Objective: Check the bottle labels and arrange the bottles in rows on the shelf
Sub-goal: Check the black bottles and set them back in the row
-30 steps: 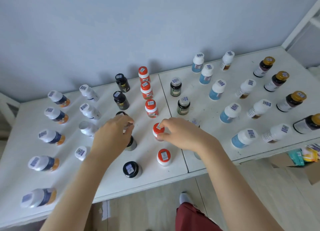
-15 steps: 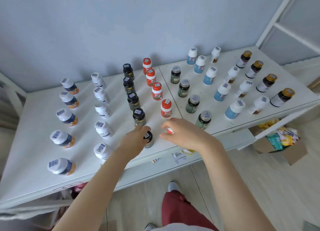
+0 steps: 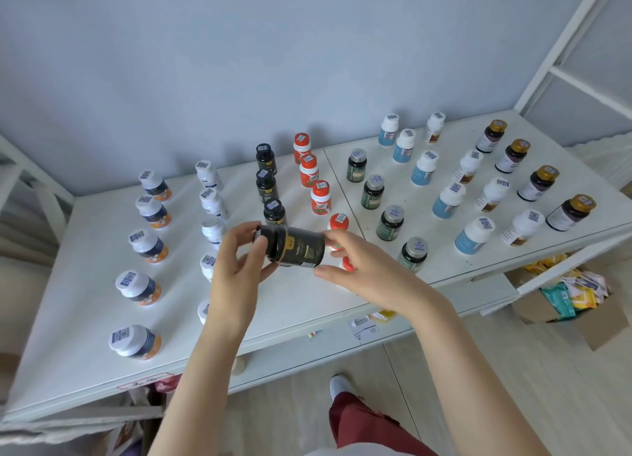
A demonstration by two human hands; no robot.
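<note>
Head view: looks down past two bare forearms onto a white shelf [image 3: 85,318].
Trouser leg [image 3: 369,428]: red, nearest the camera, below the grip and a little to its right.
Foot [image 3: 340,385]: in a white sock on the pale floor, between the leg and the shelf's front edge.
Cardboard box [image 3: 595,329]: on the floor, low and well right of the grip, with coloured packets [image 3: 564,295] inside.
Left hand [image 3: 236,267]: fingers and thumb curl round the capped end of the bottle.
Right hand [image 3: 369,271]: thumb and fingertips pinch the bottle's base end.
Black bottle [image 3: 297,247]: held between both hands, lying sideways clear of the shelf top, with gold print facing the camera.
White bottles [image 3: 213,202]: a column just left of the grip, its nearer ones partly hidden by the left hand and wrist.
Orange-banded bottles [image 3: 138,288]: five in a column, well left of the grip.
Red-capped bottles [image 3: 320,197]: one peeks out behind the right hand's fingers, and four more run away beyond the grip.
Black-capped bottles [image 3: 266,185]: three upright in a line straight beyond the grip.
Green bottles [image 3: 390,223]: four with silver caps, just right of the grip.
Blue-labelled bottles [image 3: 448,200]: the next column rightward.
Brown-labelled bottles [image 3: 490,194]: farther right again.
Gold-capped bottles [image 3: 537,183]: the column farthest right of the grip.
Wall [image 3: 239,62]: pale blue-grey, behind every row.
</note>
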